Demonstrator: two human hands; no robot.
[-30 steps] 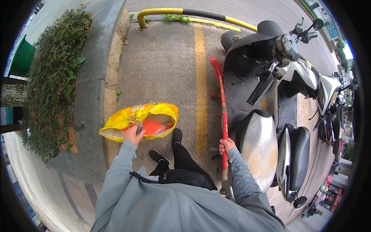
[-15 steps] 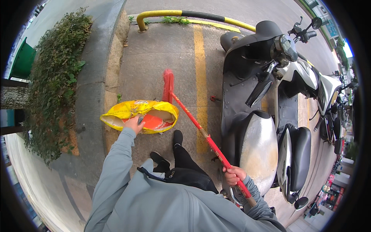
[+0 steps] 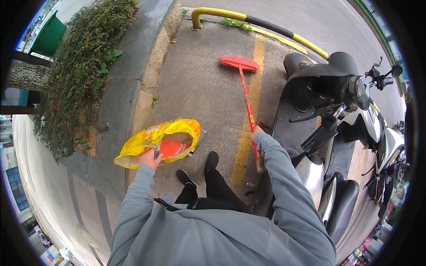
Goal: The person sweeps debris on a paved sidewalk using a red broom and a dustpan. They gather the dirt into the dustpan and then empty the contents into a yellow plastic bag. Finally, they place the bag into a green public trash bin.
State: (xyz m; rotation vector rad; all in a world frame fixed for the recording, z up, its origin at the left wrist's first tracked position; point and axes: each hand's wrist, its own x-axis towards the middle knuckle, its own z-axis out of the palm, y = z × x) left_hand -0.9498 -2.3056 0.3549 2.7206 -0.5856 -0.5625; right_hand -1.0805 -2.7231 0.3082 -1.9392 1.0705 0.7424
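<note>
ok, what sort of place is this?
Outdoors, probably a roadside scooter parking strip: scooters stand side by side on the right, a yellow painted line marks the paving beside them, and a yellow-and-black barrier rail runs along the far end.

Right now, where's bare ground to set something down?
Paving between the stone curb, yellow bag and red broom is mostly bare. Crowded: right of the yellow line, where scooters stand close.
</note>
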